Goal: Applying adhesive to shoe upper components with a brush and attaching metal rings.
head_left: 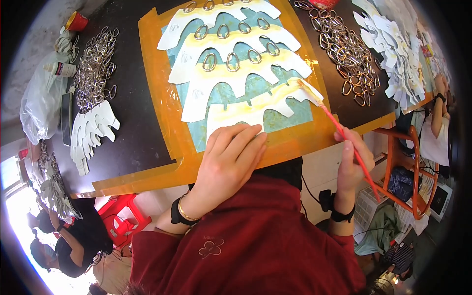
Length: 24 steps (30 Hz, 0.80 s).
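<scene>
My right hand [352, 160] is closed round the red handle of a thin brush [332, 117]. Its bristle tip rests on the right end of the nearest white scalloped cut piece [233, 117], along whose top edge runs a glossy yellowish band. Stretched flat, my left hand [230, 153] presses with its fingertips on the lower edge of that piece. Farther back lie more scalloped pieces [197, 101] in overlapping rows, with oval metal rings [232, 62] set along their yellowish bands. No rings show on the nearest piece.
Orange tape [164, 123] frames the teal work sheet [295, 118]. Heaps of metal rings lie left [94, 64] and right [344, 49], beside stacked white pieces [91, 130]. A white bottle [60, 69] stands at left, an orange chair [418, 172] at right. Other people sit on both sides.
</scene>
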Available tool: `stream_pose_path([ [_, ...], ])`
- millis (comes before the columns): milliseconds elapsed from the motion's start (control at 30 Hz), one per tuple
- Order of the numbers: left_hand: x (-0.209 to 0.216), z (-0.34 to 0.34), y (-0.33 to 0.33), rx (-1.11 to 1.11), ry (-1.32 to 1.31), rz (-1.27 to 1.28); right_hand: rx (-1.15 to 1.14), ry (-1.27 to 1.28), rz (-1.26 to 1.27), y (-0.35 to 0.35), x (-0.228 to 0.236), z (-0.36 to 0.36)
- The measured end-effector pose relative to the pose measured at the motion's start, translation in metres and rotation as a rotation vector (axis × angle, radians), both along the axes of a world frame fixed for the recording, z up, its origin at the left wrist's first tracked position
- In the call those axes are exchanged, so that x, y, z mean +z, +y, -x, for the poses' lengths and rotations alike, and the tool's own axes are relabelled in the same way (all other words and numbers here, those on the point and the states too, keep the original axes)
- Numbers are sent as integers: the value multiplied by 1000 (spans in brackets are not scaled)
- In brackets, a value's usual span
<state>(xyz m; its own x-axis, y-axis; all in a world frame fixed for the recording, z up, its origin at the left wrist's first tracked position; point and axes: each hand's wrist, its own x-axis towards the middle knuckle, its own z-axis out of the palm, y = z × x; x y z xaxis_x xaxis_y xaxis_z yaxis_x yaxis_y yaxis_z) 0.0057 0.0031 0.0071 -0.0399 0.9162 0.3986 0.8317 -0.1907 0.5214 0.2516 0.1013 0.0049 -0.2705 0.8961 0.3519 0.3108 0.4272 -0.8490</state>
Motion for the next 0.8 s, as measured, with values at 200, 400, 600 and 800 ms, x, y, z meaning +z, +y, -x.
stream_pose_path([
  [200,0,0,0,0,-1,-2,124,-36,-113,-17,-8,19],
  [400,0,1,-1,1,-3,-6,82,-79,-110,-18,-4,19],
  [600,1,0,-1,-1,-7,-10,137,-56,-114,-18,-4,16],
  [800,0,1,-2,-1,-9,-10,207,-38,-108,-27,-3,23],
])
